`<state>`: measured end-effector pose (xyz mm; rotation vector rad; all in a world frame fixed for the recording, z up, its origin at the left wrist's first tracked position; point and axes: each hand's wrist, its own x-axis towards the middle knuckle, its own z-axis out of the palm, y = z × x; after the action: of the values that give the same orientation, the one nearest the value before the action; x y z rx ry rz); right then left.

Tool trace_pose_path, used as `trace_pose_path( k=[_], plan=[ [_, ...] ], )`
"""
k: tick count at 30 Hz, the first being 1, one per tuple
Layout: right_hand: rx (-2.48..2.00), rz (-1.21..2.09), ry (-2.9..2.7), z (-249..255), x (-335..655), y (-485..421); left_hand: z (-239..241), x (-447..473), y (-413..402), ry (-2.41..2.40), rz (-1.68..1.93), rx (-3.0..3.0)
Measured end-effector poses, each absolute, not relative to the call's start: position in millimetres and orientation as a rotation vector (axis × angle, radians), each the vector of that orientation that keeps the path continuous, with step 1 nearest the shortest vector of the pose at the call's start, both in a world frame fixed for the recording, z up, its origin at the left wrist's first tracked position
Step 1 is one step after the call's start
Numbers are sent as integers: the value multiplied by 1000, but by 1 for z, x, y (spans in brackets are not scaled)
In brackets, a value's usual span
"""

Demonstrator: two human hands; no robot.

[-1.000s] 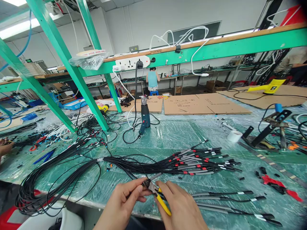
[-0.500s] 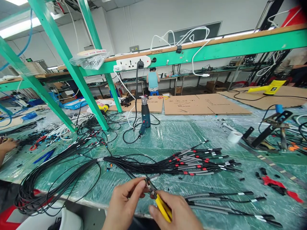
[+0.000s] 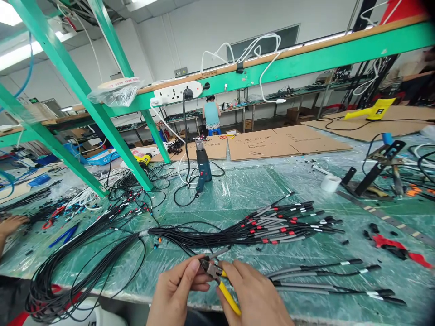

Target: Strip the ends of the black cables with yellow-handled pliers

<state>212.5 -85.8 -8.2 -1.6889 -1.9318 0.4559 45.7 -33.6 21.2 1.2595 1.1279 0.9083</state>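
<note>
My left hand (image 3: 176, 292) pinches a thin black cable end (image 3: 217, 253) between thumb and fingers near the bench's front edge. My right hand (image 3: 254, 299) is closed round yellow-handled pliers (image 3: 220, 280), whose jaws meet the cable right at my left fingertips. Just beyond lies a large bundle of black cables (image 3: 265, 226) with red and grey sleeves at the ends. A few separate sleeved cables (image 3: 326, 280) lie to the right of my right hand.
A blue heat gun (image 3: 203, 165) stands upright mid-bench, plugged into a white power strip (image 3: 176, 92) on the green frame (image 3: 112, 117). A tape roll (image 3: 330, 183), red cutters (image 3: 394, 246) and cardboard sheets (image 3: 285, 142) lie around. Another person's hand (image 3: 12, 224) rests at far left; a person stands far back.
My view shifted slightly. My right hand shifted its grip on the pliers and the jaws stay at the cable end held by my left fingers.
</note>
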Motion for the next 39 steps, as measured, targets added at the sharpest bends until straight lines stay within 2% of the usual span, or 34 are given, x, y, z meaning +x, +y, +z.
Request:
trace_pose_path(
  k=[5, 9, 13, 18, 20, 24, 29, 32, 35, 39],
  plan=[
    [-1727, 213, -2016, -10, 215, -82, 23, 46, -32, 1133, 894, 1227],
    [-1735, 248, -2012, -9, 216, -82, 24, 48, -32, 1144, 874, 1263],
    [-1726, 529, -1932, -2, 219, -82, 26, 49, -32, 1149, 867, 1313],
    [-1482, 1293, -1747, 6, 220, -81, 26, 49, -30, 1112, 842, 1337],
    [-1539, 1201, -1753, 4, 218, -81, 26, 49, -29, 1117, 837, 1318],
    [-1724, 631, -1844, -7, 215, -84, 26, 51, -26, 1160, 856, 1303],
    [-1755, 361, -1921, -14, 217, -82, 28, 52, -26, 1171, 841, 1311],
    [-1742, 388, -1932, -12, 217, -81, 28, 54, -27, 1152, 824, 1357],
    [-1732, 552, -1901, -8, 218, -81, 26, 54, -28, 1127, 816, 1395],
    [-1636, 1007, -1769, 4, 223, -79, 21, 51, -28, 1112, 822, 1401]
  ],
)
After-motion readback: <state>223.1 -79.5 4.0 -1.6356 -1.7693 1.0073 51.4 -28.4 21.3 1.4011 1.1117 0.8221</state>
